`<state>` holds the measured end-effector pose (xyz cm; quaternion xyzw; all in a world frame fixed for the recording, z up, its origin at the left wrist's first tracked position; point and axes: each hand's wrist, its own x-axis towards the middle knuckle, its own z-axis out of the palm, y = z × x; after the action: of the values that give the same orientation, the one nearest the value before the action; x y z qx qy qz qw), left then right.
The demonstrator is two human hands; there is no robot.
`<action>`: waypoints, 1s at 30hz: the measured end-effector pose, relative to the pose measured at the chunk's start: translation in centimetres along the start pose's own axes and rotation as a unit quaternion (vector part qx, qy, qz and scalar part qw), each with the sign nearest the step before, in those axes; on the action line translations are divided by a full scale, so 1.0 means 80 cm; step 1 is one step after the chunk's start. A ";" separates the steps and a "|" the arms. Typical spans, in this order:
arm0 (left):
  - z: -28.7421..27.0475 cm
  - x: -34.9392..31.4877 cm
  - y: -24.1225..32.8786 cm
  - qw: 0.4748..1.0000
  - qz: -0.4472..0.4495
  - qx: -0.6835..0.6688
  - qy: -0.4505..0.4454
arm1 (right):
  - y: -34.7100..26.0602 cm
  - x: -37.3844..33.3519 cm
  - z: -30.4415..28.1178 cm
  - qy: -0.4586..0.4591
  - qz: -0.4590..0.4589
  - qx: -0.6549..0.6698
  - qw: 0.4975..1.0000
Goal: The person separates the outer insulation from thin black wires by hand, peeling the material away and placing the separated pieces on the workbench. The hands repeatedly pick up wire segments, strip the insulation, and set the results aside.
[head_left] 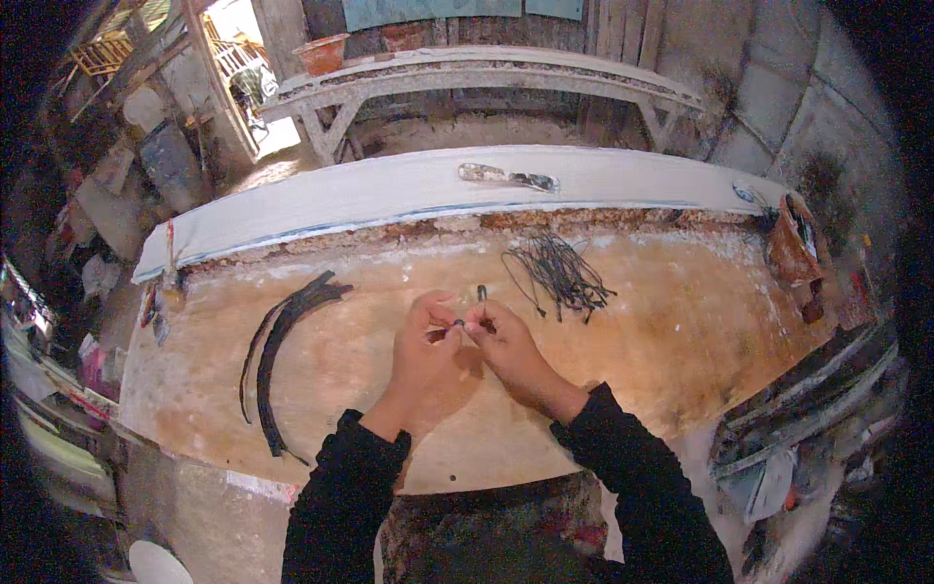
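Over the middle of the wooden board, my left hand point(428, 346) and my right hand point(506, 350) meet fingertip to fingertip. Both pinch a short black cord point(482, 292), whose looped end pokes up above the right fingers. A small dark part of it shows between the two thumbs; the fingers hide the rest. Right of my hands lies a loose pile of thin black cords point(559, 277), several with what look like knotted ends. Toward the left, a curved bundle of long black strips point(277, 355) rests flat, one strip lying apart from it.
The wooden board point(350, 428) has a white raised ledge point(341, 209) along its far side. A stained scraper-like tool point(508, 177) lies on that ledge. A brown container point(793, 243) stands at the far right corner, a brush point(170, 268) at the left. Behind runs a long bench point(486, 73).
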<state>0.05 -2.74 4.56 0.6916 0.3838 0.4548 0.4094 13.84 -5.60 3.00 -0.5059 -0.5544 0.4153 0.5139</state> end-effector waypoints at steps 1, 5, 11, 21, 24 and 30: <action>-0.002 0.002 -0.003 0.999 -0.016 -0.033 0.005 | -0.013 -0.001 0.001 -0.009 0.018 0.007 1.000; -0.010 0.013 -0.025 0.963 -0.084 -0.252 -0.039 | -0.010 0.004 -0.003 -0.069 0.091 0.163 0.980; -0.013 0.013 -0.014 0.928 -0.135 -0.342 -0.068 | -0.009 0.005 -0.007 -0.143 0.160 0.446 0.869; -0.009 0.010 -0.016 0.988 0.024 -0.149 -0.028 | -0.001 0.005 -0.012 -0.104 0.153 0.428 0.884; -0.011 0.008 -0.013 0.978 0.021 -0.199 -0.050 | -0.011 0.005 -0.009 -0.084 0.133 0.378 0.912; -0.014 0.006 -0.025 0.917 -0.151 -0.346 -0.127 | -0.011 0.005 -0.012 -0.086 0.122 0.321 0.935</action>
<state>-1.15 -1.30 3.14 0.4922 0.2476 0.4003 0.7322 14.70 -5.40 4.01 -0.3402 -0.3676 0.6727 0.5446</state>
